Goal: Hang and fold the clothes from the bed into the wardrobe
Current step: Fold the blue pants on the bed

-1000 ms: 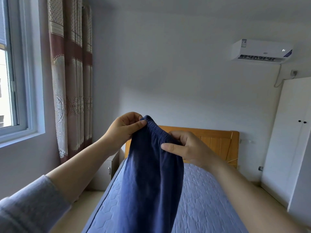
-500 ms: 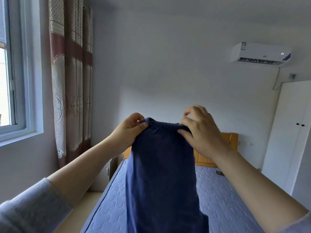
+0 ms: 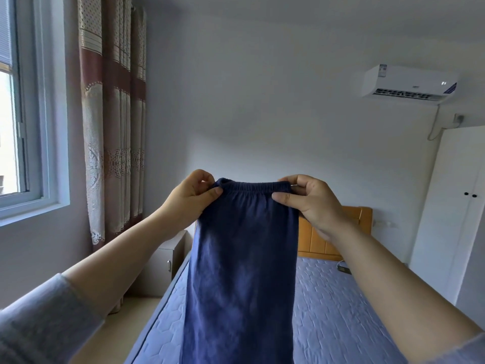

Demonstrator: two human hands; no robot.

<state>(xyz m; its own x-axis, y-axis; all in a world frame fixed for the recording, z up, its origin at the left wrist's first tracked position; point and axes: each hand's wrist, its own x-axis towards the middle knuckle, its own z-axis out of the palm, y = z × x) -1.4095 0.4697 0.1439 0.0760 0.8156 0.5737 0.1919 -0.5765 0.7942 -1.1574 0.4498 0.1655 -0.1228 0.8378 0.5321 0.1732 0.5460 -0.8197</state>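
Two hands are raised mid-frame, with one blue garment stretched between them. The pants (image 3: 244,271) are held by the elastic waistband (image 3: 253,186). Its left corner is pinched by the left hand (image 3: 193,198), thumb in front and fingers curled behind the cloth. Its right corner is pinched by the right hand (image 3: 312,203), thumb pressed on the front and fingers curled behind. The waistband is pulled roughly level between both hands.

The rest of the pants is hung straight down in the air over the bed (image 3: 341,306) and is cut off by the lower frame edge. Whether the lower end touches the bed cannot be told.

The bed is covered in blue quilted fabric. An orange headboard (image 3: 315,240) is partly hidden behind the right hand. A small dark item (image 3: 344,269) is laid on the bed near the headboard, too small to identify.

The white wardrobe (image 3: 456,206) is seen at the right edge with its doors closed, well apart from the pants. An air conditioner (image 3: 409,82) is mounted high on the wall. A nightstand (image 3: 168,258) is placed between the bed and the curtain (image 3: 112,127), and a window (image 3: 23,127) is seen far left. Grey sleeves (image 3: 39,324) are seen in both lower corners.
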